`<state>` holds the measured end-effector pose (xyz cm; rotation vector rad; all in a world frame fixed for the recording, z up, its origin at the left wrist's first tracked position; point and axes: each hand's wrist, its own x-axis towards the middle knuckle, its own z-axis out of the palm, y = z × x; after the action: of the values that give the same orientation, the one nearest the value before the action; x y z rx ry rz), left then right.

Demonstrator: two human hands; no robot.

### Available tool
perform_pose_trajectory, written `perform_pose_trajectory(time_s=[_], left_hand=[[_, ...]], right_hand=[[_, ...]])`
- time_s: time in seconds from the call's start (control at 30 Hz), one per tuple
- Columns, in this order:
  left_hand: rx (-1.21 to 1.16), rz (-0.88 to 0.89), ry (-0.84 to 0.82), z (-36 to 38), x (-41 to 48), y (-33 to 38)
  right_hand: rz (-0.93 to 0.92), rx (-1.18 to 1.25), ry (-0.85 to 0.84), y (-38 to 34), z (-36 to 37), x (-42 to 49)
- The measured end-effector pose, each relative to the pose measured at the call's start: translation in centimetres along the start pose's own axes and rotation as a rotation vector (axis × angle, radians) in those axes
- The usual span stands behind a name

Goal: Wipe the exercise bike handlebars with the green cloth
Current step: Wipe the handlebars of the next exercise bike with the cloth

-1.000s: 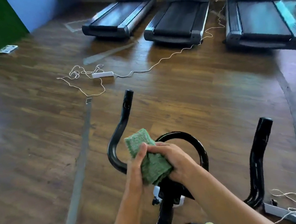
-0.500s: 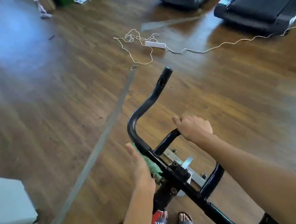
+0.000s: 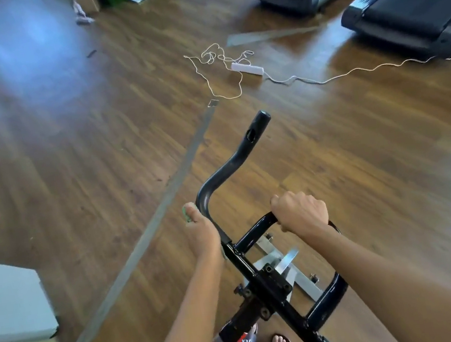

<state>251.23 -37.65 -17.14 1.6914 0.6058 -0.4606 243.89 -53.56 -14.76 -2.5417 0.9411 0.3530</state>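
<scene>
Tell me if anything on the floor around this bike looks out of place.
A white power strip lies loose on the wooden floor beyond the handlebars, its thin cord knotted in a tangle beside it and trailing toward a treadmill. It looks like a tripping hazard.

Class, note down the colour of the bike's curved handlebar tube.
The curved metal handlebar tube is glossy black, clearest in the head view.

Dark brown wooden floor (image 3: 71, 164) fills the room, with a bluish sheen of light at upper left. Two black treadmills (image 3: 413, 5) stand at upper right. A white power strip (image 3: 247, 68) and tangled white cable (image 3: 214, 64) lie nearby. A grey strip (image 3: 151, 228) crosses the floor diagonally.
</scene>
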Motion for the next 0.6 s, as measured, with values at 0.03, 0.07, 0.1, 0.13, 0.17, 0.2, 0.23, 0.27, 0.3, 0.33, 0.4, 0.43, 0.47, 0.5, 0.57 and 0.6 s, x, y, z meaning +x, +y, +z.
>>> perform_pose_trajectory(time_s=[0.03,0.07,0.1,0.13,0.17,0.2,0.23,0.27,0.3,0.33,0.4,0.43,0.47,0.5,0.57,0.6], left_hand=[[0.067,0.054,-0.005,0.0,1.1,1.4],[0.118,0.108,-0.043,0.3,2.5,2.7],[0.153,0.141,-0.101,0.5,3.5,4.0],[0.182,0.177,-0.18,0.8,4.9,4.8],[0.226,0.203,-0.267,1.2,6.1,5.6],[0.301,0.226,-0.352,1.9,7.0,6.6],[0.408,0.253,-0.427,3.0,7.5,7.7],[0.517,0.295,-0.485,4.1,8.2,8.4],[0.604,0.343,-0.53,5.5,8.0,9.4],[0.638,0.391,-0.57,6.8,8.0,10.0],[0.584,0.433,-0.669,9.9,7.3,11.7],[0.501,0.429,-0.719,11.4,6.7,12.5],[0.426,0.443,-0.761,12.8,6.1,13.5],[0.386,0.482,-0.783,14.0,5.1,14.7],[0.369,0.596,-0.783,15.1,3.6,16.1],[0.384,0.66,-0.779,14.9,3.7,15.8]], right_hand=[[0.016,0.019,0.006,-0.1,0.0,-0.1],[0.026,0.019,0.02,-0.2,-0.1,-0.1],[0.029,0.006,0.036,-0.3,-0.2,-0.2],[0.028,-0.007,0.054,-0.4,-0.3,-0.3],[0.027,-0.02,0.075,-0.4,-0.3,-0.4],[0.035,-0.022,0.096,-0.5,-0.2,-0.3],[0.05,-0.021,0.112,-0.5,-0.1,-0.1],[0.062,-0.027,0.118,-0.6,0.0,-0.1],[0.074,-0.036,0.132,-0.7,0.0,0.0],[0.079,-0.042,0.143,-0.9,0.1,-0.2],[0.083,-0.035,0.177,-0.8,0.1,-0.1],[0.087,-0.025,0.191,-0.9,0.0,-0.2],[0.095,-0.017,0.202,-1.0,-0.1,-0.2],[0.106,-0.017,0.21,-1.0,-0.1,-0.3],[0.124,-0.017,0.208,-1.0,-0.3,-0.3],[0.121,-0.017,0.203,-1.1,-0.4,-0.4]])
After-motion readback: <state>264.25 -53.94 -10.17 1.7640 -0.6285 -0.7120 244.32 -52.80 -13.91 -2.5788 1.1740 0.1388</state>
